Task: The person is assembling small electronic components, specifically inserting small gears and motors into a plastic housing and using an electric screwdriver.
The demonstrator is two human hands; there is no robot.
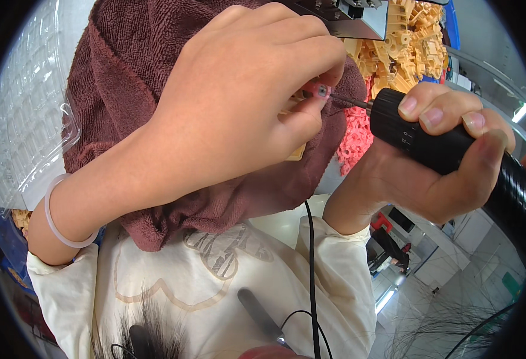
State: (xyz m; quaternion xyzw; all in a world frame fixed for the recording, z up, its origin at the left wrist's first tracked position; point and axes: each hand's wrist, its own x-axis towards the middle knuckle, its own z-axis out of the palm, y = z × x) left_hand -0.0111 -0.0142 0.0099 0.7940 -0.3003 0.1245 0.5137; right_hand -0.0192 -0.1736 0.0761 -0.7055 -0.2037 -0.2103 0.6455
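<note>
A brown towel (116, 78) lies beneath the left hand (257, 84); to its right, a heap of yellow plastic parts (407, 42) sits on the far side, with pink parts (357, 140) nearer. On the right, the right hand (454, 137) has its grip wrapped around a black electric screwdriver (433, 146), probably weighty and best held by its thick barrel. The left grip pinches a small pink piece (321, 91) at the bit's tip; contact is too small to confirm. It looks light, stiff, easily dropped: hold its sides.
</note>
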